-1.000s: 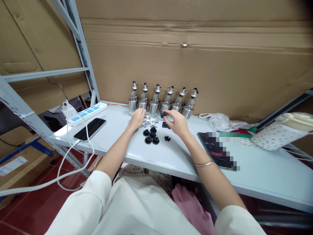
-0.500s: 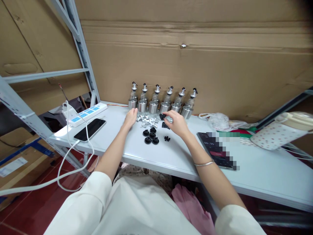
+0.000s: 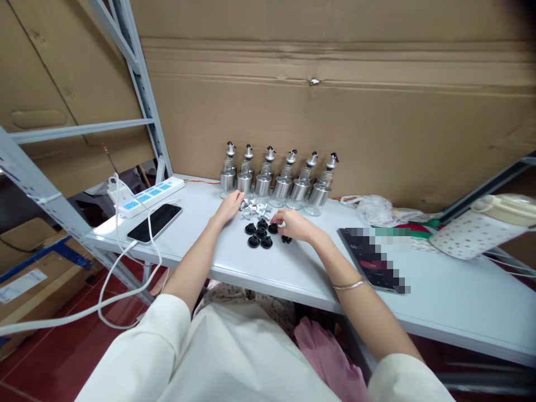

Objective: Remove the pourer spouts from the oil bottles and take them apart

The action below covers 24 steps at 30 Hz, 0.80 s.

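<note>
My right hand (image 3: 294,224) pinches a black stopper (image 3: 273,228) low at the table, beside a cluster of several similar black stoppers (image 3: 262,232). Partly covered by that hand are some small black caps (image 3: 286,239). My left hand (image 3: 230,206) is closed, its fingertips at the left edge of a pile of silver pourer parts (image 3: 254,209); what it holds, if anything, is hidden. Behind both hands stands a row of glass bottles with steel sleeves (image 3: 283,188), topped by silver and black pour spouts.
At the left lie a phone (image 3: 154,222) with a white cable and a power strip (image 3: 153,195). To the right are a dark tablet-like device (image 3: 364,254), a crumpled plastic bag (image 3: 372,209) and a dotted white jug (image 3: 464,231). Cardboard (image 3: 335,128) walls the back.
My right hand has come toward me, bringing the black stopper from near the bottles down to the cluster. My left hand has shifted right and slightly nearer, up to the silver parts.
</note>
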Motion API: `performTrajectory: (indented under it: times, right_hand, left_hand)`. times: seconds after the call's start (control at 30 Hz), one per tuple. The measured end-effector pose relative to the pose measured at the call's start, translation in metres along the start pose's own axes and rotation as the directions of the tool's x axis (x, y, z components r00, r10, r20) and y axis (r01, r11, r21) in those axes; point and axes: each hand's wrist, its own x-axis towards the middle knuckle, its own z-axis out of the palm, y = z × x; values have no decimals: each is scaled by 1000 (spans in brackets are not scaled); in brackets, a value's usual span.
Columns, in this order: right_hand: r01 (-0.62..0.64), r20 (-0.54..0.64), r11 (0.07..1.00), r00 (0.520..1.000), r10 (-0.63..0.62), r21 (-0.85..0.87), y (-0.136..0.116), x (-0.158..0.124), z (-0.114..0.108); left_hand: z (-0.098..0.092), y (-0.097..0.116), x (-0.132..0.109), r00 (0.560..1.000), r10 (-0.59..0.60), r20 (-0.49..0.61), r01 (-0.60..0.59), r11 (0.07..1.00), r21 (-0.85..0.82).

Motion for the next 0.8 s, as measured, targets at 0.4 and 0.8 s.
performTrajectory:
  times: [0.4,0.8]
  right_hand:
    - [-50,78,977,996,34,208,-25,-3,-14]
    - [52,27,997,998,-54,58,-64,-1,19]
  left_hand:
    - [-9,34,-21,994,83,71,-95,975,199]
    - [16,11,-23,997,43,66,-63,940,335]
